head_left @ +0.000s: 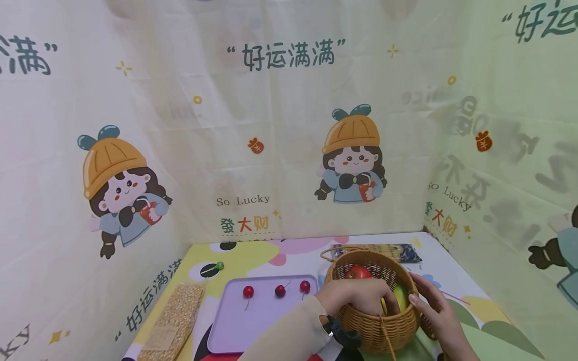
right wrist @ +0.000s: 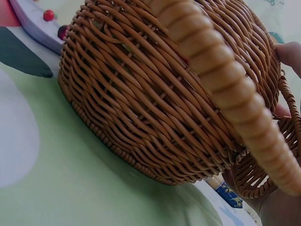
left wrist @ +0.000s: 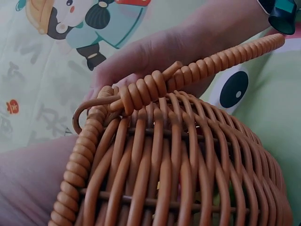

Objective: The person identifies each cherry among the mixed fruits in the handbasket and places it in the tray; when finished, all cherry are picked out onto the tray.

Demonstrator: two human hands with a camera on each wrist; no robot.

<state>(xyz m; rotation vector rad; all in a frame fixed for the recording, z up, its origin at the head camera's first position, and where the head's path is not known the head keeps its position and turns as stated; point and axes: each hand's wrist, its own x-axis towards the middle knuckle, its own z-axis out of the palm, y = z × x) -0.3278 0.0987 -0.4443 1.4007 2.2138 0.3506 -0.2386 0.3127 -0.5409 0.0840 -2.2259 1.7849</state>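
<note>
A round wicker basket (head_left: pixel 377 333) stands on the right part of the table, its handles hanging at the sides. Inside it a red apple (head_left: pixel 358 272) and a yellow-green fruit (head_left: pixel 400 297) show. My left hand (head_left: pixel 368 295), below a beige sleeve and a dark wrist strap, reaches over the near rim into the basket beside the yellow-green fruit. Its fingertips are hidden inside, so I cannot tell what they hold. At the basket's right side my right hand (head_left: pixel 435 306) grips the rim, thumb at the edge, fingers along the outer wall. Coiled wicker (left wrist: pixel 202 155) fills the left wrist view.
Left of the basket lies a purple tray (head_left: pixel 244 336) with three cherries (head_left: pixel 280 291). A clear bag of corn kernels (head_left: pixel 178 313) lies at the left edge. Behind the basket is a blue and gold packet (head_left: pixel 402 252). A small green piece (head_left: pixel 219 265) lies farther back.
</note>
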